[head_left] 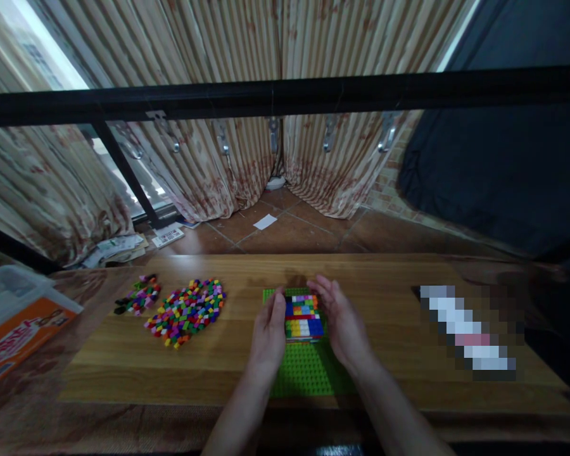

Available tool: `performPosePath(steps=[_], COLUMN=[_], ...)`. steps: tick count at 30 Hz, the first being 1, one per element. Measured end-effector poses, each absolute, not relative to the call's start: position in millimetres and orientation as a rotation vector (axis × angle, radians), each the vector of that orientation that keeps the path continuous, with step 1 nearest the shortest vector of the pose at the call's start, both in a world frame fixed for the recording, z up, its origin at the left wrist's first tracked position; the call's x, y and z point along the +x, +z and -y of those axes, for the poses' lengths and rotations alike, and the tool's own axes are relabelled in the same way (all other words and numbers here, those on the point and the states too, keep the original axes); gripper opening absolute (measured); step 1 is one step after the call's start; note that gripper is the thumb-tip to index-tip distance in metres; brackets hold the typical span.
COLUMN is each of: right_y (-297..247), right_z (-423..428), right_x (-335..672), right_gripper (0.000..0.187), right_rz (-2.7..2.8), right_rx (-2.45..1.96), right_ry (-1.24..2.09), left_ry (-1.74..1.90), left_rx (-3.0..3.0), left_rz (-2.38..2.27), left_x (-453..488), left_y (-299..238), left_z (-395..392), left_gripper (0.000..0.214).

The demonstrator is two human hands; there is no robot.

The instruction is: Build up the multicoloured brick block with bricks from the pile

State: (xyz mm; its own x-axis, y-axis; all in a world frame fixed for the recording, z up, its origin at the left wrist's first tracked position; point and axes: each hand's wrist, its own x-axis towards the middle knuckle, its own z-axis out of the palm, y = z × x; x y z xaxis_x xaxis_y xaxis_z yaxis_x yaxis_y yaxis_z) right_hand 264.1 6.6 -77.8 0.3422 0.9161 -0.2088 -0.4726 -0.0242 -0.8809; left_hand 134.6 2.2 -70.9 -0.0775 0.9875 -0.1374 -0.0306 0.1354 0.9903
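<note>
A low block of multicoloured toy building bricks [304, 320] rests on the back part of a green studded baseplate [304, 370]. Along the block's left side lies my left hand [270, 320], its fingers stretched forward and together, touching or very close to the bricks. My right hand [341, 316] is at the right side with fingers extended and slightly apart, and a narrow gap shows between its palm and the bricks. Neither hand appears to grasp anything. The outer sides of the block are partly hidden by the hands.
A large pile of small loose bricks [190, 310] lies on the wooden table [237, 377] to the left, with a smaller pile [142, 294] beyond it. A clear plastic box with an orange label [26, 332] stands far left. A dark rail [285, 98] with hanging clips crosses behind.
</note>
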Motion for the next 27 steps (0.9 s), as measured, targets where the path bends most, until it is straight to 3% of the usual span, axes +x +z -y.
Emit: performPosePath(steps=[8,27], right_y=[-83.4,-89.4], right_z=[0.0,2.9], right_x=[244.5,246.5], right_gripper=[0.061,0.067], right_rz=[0.761,0.852], right_rx=[-1.231,-1.190], right_ry=[1.145,1.146], left_ry=[1.188,1.223], left_rx=[0.786,0.816], left_rz=[-1.165,-1.089], left_x=[154.2,154.0], left_y=[-76.6,-93.7], left_z=[7.7,10.3], left_gripper=[0.058,0.053])
